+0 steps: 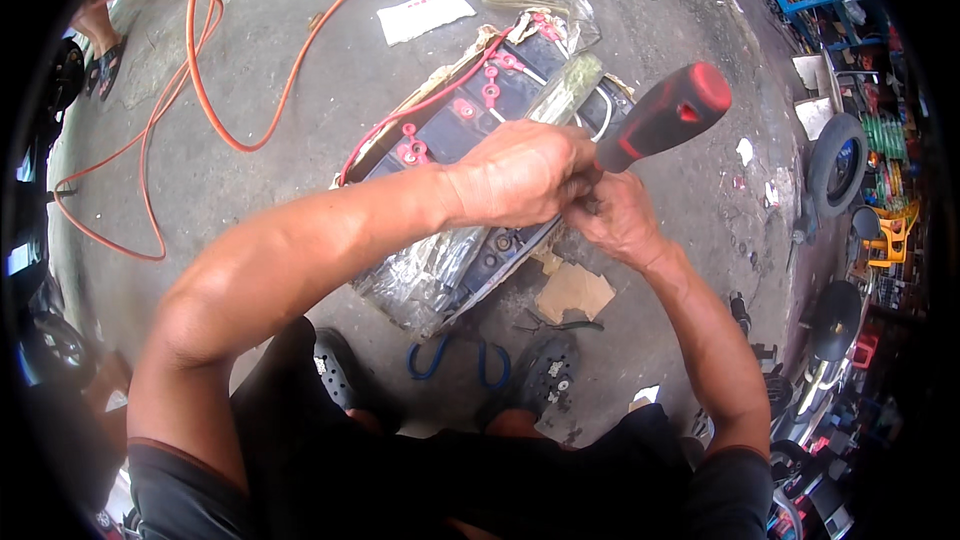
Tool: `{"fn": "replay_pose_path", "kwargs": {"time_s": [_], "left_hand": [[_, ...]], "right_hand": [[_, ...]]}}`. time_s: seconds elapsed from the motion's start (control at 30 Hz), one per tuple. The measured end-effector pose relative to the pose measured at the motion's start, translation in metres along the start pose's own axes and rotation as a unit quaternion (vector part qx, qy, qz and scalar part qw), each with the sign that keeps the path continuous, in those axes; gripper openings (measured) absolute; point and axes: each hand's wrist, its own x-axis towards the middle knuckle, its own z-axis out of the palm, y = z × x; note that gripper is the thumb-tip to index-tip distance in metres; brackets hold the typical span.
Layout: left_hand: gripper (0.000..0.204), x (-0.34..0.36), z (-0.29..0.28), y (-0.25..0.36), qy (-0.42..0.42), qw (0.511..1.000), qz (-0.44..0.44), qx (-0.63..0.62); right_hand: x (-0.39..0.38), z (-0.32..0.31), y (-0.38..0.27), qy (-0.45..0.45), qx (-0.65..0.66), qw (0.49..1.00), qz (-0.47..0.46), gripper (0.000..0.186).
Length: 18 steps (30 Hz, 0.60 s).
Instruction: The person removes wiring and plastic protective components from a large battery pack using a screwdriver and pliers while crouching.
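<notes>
Battery pack [440,130] beneath a left hand [525,175] and a right hand [620,228] closed on a screwdriver [672,112]

Grey concrete floor [700,215] spreads out on every side below the hands. The pack rests on it directly under them, slanting from beyond the left hand back toward the body, its dark cells edged by a torn carton. An orange hose [243,148] loops across the floor, well off to the left of both hands. Clear plastic film [425,270] covers the pack's near end, on the body side of the left hand. Two dark clogs [548,370] stand nearer the body than either hand.

Both hands have their fingers drawn in narrow, meeting at the screwdriver's lower end; its red-and-black handle juts up above the right hand. The fingers hide the tip, so what it touches cannot be told.

A white paper sheet [426,16] lies beyond the left hand, past the pack. A brown cardboard scrap [575,293] is just on the body side of the right hand, with a dark slender tool [565,325] beside it. Small red terminal covers [491,90] dot the cells beyond the left hand.
</notes>
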Motion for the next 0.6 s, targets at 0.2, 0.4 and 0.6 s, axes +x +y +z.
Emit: {"fn": "replay_pose_path", "kwargs": {"time_s": [0.2, 0.4, 0.6], "left_hand": [[0.025, 0.003, 0.006, 0.009, 0.001, 0.993, 0.060, 0.104], [0.024, 0.006, 0.006, 0.011, 0.026, 0.994, 0.071, 0.073], [0.018, 0.008, -0.001, 0.009, -0.032, 0.998, 0.012, 0.054]], "right_hand": [[-0.006, 0.006, 0.013, 0.003, 0.078, 0.997, 0.004, 0.028], [-0.006, 0.012, 0.014, 0.044, 0.086, 0.994, -0.048, 0.034], [-0.005, 0.006, 0.012, -0.051, 0.042, 0.996, 0.058, 0.037]]}}
